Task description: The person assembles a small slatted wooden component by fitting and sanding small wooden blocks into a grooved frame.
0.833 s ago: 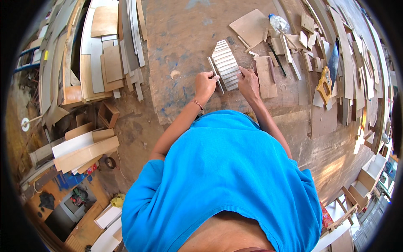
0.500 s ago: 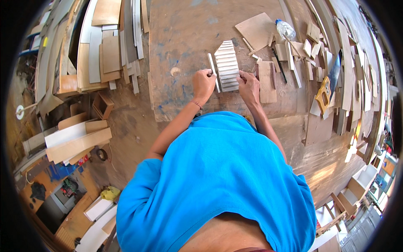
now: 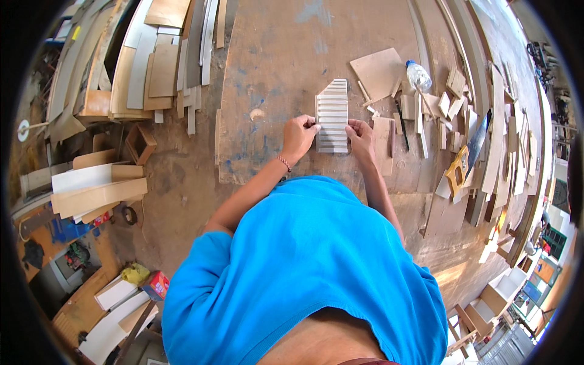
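Observation:
On the worktable (image 3: 267, 67) in front of me lies a slatted wooden piece (image 3: 332, 115), a row of pale ridged crosswise slats with its upper left corner cut at a slant. My left hand (image 3: 298, 137) is closed at its left edge, pinching a thin wooden strip (image 3: 316, 104) that sits up against that side. At the opposite edge my right hand (image 3: 362, 141) grips the slatted piece between thumb and fingers. The lower ends of both edges are partly covered by my fingertips.
Right of my hands are a flat board (image 3: 383, 131), a dark pencil-like stick (image 3: 403, 128), a square panel (image 3: 377, 72), a plastic bottle (image 3: 418, 76) and several wood offcuts (image 3: 450, 100). A handsaw (image 3: 465, 161) with a yellow handle lies farther right. Stacked boards (image 3: 152, 73) stand left.
The strip in my left hand, apart from the slatted piece before, is now against its left edge. The slatted piece sits straighter, and the whole view has shifted a little.

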The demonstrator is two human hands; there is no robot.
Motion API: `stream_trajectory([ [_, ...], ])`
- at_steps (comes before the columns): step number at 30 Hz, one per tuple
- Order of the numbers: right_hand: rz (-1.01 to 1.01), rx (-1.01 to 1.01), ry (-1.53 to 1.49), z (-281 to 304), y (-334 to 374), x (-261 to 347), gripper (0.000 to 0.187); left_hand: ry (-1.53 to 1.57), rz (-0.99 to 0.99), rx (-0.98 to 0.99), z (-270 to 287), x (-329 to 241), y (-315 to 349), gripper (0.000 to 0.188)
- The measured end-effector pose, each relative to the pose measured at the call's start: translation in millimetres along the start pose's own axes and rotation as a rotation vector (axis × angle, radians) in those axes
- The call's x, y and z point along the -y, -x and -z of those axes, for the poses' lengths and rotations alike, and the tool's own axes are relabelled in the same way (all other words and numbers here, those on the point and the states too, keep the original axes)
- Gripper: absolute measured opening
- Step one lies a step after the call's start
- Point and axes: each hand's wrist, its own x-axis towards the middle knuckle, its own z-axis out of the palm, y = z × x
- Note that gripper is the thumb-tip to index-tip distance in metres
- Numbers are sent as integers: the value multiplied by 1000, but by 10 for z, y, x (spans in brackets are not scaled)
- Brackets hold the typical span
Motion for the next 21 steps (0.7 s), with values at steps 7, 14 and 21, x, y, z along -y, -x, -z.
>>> stream_trajectory([
  [7,166,94,-370,98,267,413,25,207,-73,-20,239,-690,97,29],
  [14,451,145,-407,268,679,834,29,209,-487,-3,557,-1240,306,31],
  [21,528,115,-448,252,925,916,28,348,-521,135,653,-1261,416,28],
])
